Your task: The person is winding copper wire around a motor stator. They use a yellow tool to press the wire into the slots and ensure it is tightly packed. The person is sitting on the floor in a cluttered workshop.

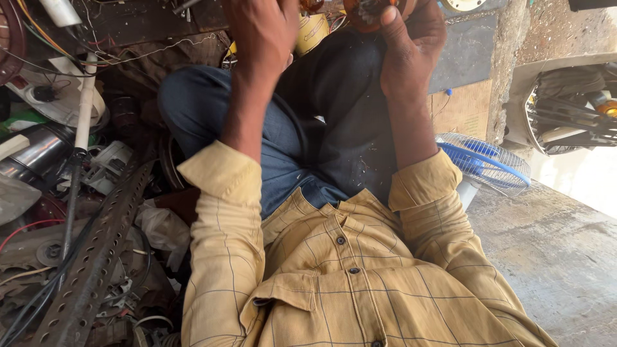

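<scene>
Right hand grips an orange coil part (top cropped); left hand curled, grip unclear.

There is a single view, from a camera worn on the person's head. It looks steeply down along the body, so the shirt fills the lower frame close to the lens and the knees lie further up. Both hands are raised to the top edge and partly cut off by it. The left margin takes in a heap of scrap, the right a fan and the concrete floor.
</scene>
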